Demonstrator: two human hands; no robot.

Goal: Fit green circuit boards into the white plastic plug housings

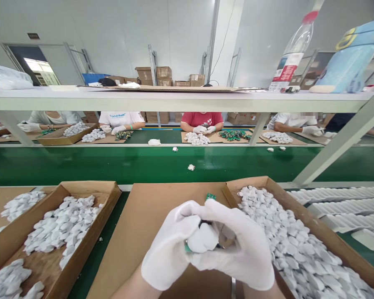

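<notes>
My left hand point(171, 245) and my right hand point(239, 249), both in white gloves, meet over the cardboard sheet in front of me. Between them they grip a small white plastic part point(203, 238); a bit of green circuit board point(187, 246) shows at its left edge. The fingers of both hands are curled round it, so much of the part is hidden. Just beyond my fingertips lies another green circuit board point(210, 196) on the cardboard sheet point(156, 207).
Cardboard trays of white parts flank me: left tray point(92, 232), right tray point(302, 216). White trays point(355, 207) are stacked far right. A green conveyor belt point(137, 164) carries a few white pieces. Overhead runs a shelf point(174, 101) with a bottle point(291, 54). Gloved co-workers sit opposite.
</notes>
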